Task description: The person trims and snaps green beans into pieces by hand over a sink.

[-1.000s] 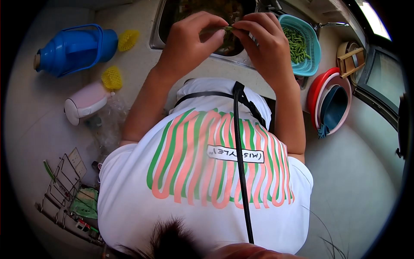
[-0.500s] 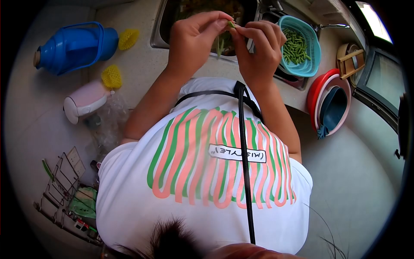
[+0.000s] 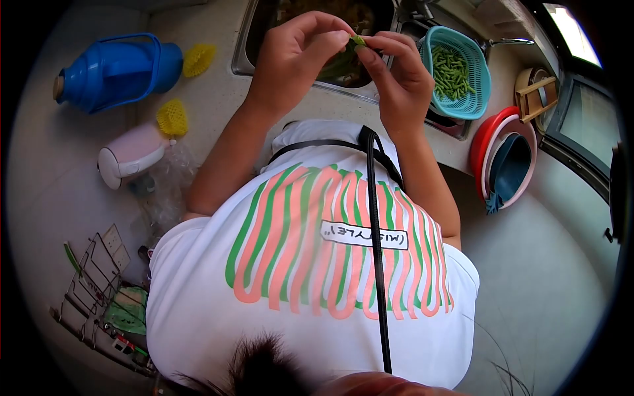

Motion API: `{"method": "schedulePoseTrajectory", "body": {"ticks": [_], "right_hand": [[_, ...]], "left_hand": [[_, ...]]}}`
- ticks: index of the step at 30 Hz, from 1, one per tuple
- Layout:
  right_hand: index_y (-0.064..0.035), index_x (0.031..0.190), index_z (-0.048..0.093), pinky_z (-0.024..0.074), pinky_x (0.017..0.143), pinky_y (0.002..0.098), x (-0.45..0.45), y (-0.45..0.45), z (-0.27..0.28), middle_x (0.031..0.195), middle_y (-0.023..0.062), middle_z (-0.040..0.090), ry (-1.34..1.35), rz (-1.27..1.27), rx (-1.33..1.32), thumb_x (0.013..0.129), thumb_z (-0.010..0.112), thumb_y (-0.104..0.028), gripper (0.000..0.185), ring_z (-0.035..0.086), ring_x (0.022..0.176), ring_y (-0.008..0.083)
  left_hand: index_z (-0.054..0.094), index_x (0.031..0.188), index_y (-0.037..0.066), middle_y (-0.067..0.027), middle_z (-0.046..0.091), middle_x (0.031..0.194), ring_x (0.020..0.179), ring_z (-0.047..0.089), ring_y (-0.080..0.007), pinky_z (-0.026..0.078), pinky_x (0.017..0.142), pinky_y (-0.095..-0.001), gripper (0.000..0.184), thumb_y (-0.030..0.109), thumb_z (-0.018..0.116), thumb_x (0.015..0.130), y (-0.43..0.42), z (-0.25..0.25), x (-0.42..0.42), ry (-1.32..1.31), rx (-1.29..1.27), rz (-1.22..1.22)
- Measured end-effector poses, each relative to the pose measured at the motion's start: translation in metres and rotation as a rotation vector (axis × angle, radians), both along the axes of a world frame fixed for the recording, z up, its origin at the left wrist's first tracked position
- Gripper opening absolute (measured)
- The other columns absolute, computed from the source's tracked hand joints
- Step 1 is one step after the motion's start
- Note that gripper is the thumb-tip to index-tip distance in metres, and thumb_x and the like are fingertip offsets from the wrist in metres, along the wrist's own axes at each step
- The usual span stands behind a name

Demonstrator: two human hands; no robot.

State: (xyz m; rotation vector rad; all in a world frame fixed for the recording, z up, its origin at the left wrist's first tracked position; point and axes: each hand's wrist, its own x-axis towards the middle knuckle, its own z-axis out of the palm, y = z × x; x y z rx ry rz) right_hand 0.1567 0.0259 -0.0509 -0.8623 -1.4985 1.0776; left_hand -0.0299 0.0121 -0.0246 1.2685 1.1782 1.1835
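Over the sink (image 3: 243, 65), my left hand (image 3: 297, 56) and my right hand (image 3: 404, 79) meet at their fingertips. Between them is a small piece of green bean (image 3: 358, 40), pinched from both sides by thumb and forefinger. Part of the bean is covered by the fingers. Just right of my right hand stands a turquoise basket (image 3: 485, 72) holding many short pieces of green bean (image 3: 451, 74). The inside of the sink below my hands is dark, and its contents are hard to make out.
On the left counter lie a blue thermos flask (image 3: 119, 71), two yellow mesh scrubbers (image 3: 198, 60), and a pink-and-white kettle-like appliance (image 3: 132, 156). Nested basins (image 3: 481, 148) sit at the right, below a wooden rack (image 3: 536, 99). A wire rack (image 3: 82, 300) is at lower left.
The long bean end that hung below my fingers no longer shows there. Both hands have shifted slightly, and the bean piece between the fingertips now looks paler.
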Motion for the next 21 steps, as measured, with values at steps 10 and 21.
{"method": "schedulePoseTrajectory", "body": {"ticks": [10, 21], "right_hand": [[-0.0046, 0.101, 0.076, 0.0473, 0.087, 0.0335, 0.004, 0.010, 0.003, 0.099, 0.0058, 0.070, -0.183, -0.053, 0.225, 0.083, 0.078, 0.000, 0.019, 0.061, 0.100, 0.0239], [-0.0077, 0.096, 0.076, 0.0454, 0.084, 0.0361, 0.012, 0.014, 0.007, 0.093, 0.0031, 0.072, -0.462, -0.116, 0.464, 0.080, 0.080, -0.007, 0.017, 0.062, 0.099, 0.0254]], "left_hand": [[0.073, 0.106, -0.002, -0.0076, 0.075, 0.094, 0.087, 0.071, -0.0113, 0.056, 0.080, -0.0236, 0.023, 0.019, 0.069, 0.098, -0.001, 0.006, -0.001, 0.176, 0.024, 0.033], [0.074, 0.102, -0.001, -0.0053, 0.073, 0.087, 0.081, 0.069, -0.0086, 0.054, 0.073, -0.0225, 0.020, 0.018, 0.070, 0.096, -0.004, 0.007, 0.001, 0.240, 0.031, 0.023]]}}
